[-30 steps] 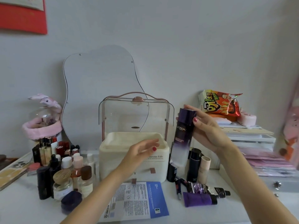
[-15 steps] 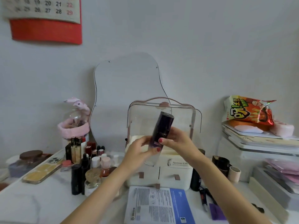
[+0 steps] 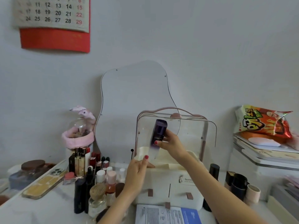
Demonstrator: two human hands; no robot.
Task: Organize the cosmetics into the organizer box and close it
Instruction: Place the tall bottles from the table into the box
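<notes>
Cluttered bench: box open, nearly empty; right hand fingers clamp bottle over it, left hand fingers spread on the rim; most cosmetics remain outside.

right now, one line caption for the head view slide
Right hand lowers purple bottle into open organizer, left hand steadying.

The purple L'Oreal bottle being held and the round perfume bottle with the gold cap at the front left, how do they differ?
The L'Oreal bottle is tall and slim, while the perfume bottle is squat and rounded. The L'Oreal bottle fades from dark purple to frosted clear; the perfume bottle is clear glass under a ribbed gold cap. The L'Oreal bottle is tilted, gripped by the right hand over the organizer box; the perfume bottle stands upright on the table. Both are capped.
</notes>
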